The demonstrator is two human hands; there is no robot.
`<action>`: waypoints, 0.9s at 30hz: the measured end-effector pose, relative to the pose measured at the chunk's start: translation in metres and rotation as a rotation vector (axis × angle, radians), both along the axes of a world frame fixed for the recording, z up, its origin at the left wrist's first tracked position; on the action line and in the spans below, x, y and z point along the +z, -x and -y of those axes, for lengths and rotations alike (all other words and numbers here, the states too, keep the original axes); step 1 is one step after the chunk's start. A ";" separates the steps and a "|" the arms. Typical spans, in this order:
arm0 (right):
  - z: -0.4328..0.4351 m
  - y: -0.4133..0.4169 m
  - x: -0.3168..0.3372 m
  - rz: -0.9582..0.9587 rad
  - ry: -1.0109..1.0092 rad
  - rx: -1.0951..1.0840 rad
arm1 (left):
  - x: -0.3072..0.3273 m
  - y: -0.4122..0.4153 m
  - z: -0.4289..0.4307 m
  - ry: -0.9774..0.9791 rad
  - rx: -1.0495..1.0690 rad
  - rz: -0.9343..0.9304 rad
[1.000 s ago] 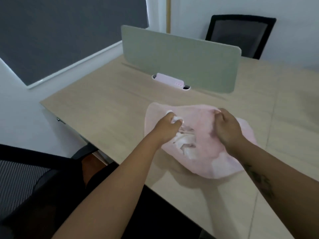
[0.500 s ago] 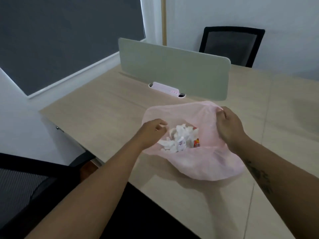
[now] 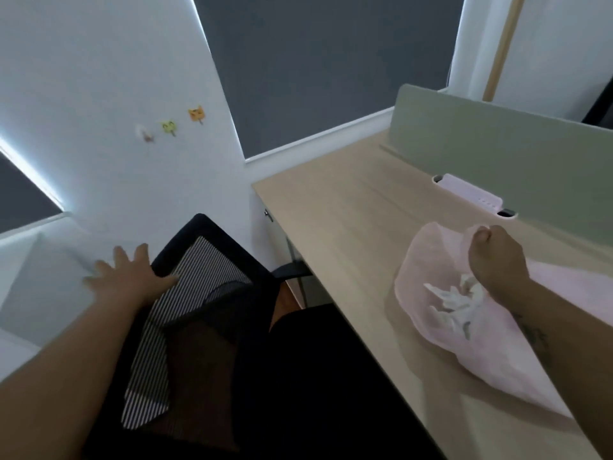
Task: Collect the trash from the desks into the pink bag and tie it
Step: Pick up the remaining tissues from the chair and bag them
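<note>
While right hand (image 3: 497,260) fingers pinch pink bag (image 3: 431,260) rim on desk (image 3: 348,210), left hand (image 3: 132,277), fingers spread, reaches toward chair (image 3: 212,260); collecting apparently unfinished, tying pending.

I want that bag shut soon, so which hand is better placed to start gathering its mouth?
Probably the right hand: it already grips the pink bag at its rim on the desk. The left hand is spread open, away by the chair.

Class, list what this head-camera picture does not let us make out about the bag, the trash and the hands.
- Pink bag: far side cut off by the right edge.
- Trash: partly hidden by the right hand; pieces too blurred to identify.
- Left hand: blurred; contact with the chair back unclear.
</note>
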State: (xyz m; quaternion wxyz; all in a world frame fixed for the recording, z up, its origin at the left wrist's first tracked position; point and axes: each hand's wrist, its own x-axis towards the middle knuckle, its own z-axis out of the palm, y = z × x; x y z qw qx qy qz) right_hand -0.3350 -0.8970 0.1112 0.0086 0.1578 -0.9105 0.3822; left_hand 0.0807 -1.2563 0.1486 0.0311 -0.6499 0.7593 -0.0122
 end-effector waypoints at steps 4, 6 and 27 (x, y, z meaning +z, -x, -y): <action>0.006 -0.011 -0.005 -0.007 -0.047 -0.024 | -0.040 -0.049 0.016 -0.306 0.018 -0.428; 0.002 -0.015 -0.007 -0.018 -0.059 -0.029 | -0.040 -0.046 0.007 -0.238 -0.027 -0.507; -0.103 -0.013 0.014 -0.075 -0.029 0.180 | -0.046 0.077 -0.207 -0.205 0.133 -0.755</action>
